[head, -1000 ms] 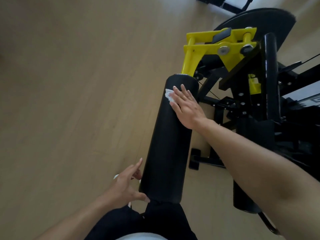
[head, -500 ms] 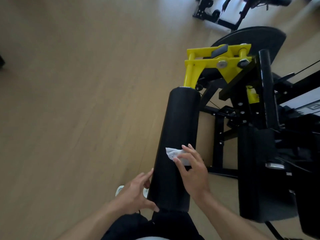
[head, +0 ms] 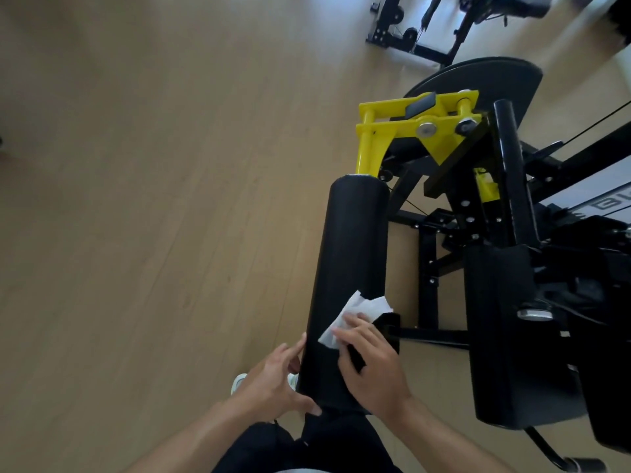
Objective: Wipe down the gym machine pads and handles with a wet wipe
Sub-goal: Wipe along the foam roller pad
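Black roller pad on the yellow bracket: could spin w/ pressure. Left hand steadies its near end, fingers relaxed. Right hand presses wet wipe flat-fingered; loose far edge may bunch, skipping patches.

Partial lettering is being shown on a pale panel at the right edge of the machine, behind the black frame. Only dark block characters resembling "BI" are being made out; the rest is being cut off by the frame edge. No other text, number or brand is being resolved.
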`<control>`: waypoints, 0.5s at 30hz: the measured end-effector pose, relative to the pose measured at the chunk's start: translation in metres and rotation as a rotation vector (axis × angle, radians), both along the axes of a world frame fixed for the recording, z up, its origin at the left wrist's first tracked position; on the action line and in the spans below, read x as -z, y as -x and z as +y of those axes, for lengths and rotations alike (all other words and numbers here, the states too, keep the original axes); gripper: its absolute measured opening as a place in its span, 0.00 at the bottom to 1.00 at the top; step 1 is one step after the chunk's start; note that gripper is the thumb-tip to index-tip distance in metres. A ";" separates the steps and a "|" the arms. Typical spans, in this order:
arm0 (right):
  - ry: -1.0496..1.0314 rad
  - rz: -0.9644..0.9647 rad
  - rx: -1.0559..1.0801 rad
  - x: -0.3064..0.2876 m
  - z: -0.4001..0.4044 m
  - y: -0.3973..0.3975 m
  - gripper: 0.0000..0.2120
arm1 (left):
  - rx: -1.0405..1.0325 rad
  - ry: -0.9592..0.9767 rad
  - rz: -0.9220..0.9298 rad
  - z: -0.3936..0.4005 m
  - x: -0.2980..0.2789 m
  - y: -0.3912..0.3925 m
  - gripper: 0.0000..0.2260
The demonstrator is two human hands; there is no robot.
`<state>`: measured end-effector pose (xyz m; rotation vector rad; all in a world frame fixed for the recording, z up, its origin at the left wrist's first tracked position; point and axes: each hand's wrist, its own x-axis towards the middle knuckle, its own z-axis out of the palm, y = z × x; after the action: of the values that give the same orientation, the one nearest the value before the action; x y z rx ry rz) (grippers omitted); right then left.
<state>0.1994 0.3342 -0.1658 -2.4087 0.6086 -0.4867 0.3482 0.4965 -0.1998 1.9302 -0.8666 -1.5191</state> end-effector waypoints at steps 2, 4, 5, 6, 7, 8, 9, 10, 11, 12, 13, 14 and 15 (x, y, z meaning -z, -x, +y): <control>-0.021 -0.048 0.004 -0.002 0.000 0.000 0.09 | 0.006 -0.007 -0.014 0.000 -0.001 0.000 0.60; -0.005 -0.039 0.090 -0.005 -0.003 -0.006 0.12 | 0.013 -0.012 -0.013 -0.001 -0.003 -0.001 0.59; -0.020 -0.003 0.159 -0.006 -0.002 -0.010 0.16 | 0.017 -0.021 -0.010 -0.001 -0.004 -0.001 0.58; -0.076 0.040 0.257 -0.005 -0.001 -0.013 0.21 | 0.021 -0.029 -0.008 -0.001 -0.005 -0.002 0.58; -0.171 0.070 0.369 -0.006 0.003 -0.016 0.26 | 0.027 -0.036 -0.013 -0.002 -0.007 -0.002 0.59; -0.288 0.079 0.476 -0.007 0.007 -0.018 0.30 | 0.035 -0.039 -0.027 -0.003 -0.009 -0.002 0.59; -0.382 0.088 0.548 -0.008 0.011 -0.020 0.33 | 0.048 -0.040 -0.046 -0.003 -0.012 -0.002 0.59; -0.420 0.107 0.571 -0.010 0.015 -0.022 0.34 | 0.064 -0.036 -0.066 -0.005 -0.016 -0.003 0.58; -0.414 0.145 0.559 -0.012 0.016 -0.023 0.35 | 0.077 -0.035 -0.089 -0.006 -0.019 -0.003 0.58; -0.406 0.183 0.528 -0.013 0.015 -0.025 0.36 | 0.089 -0.030 -0.115 -0.007 -0.022 -0.003 0.57; -0.405 0.211 0.490 -0.015 0.010 -0.027 0.36 | 0.096 -0.027 -0.138 -0.008 -0.024 -0.003 0.56; -0.404 0.239 0.452 -0.017 0.003 -0.030 0.35 | 0.098 -0.020 -0.160 -0.008 -0.025 -0.002 0.56; -0.400 0.264 0.423 -0.018 -0.009 -0.035 0.33 | 0.097 -0.008 -0.187 -0.009 -0.026 0.000 0.57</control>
<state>0.2340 0.3257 -0.1482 -1.9733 1.2208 -0.1869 0.3483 0.4877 -0.1738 2.0879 -1.0496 -1.4139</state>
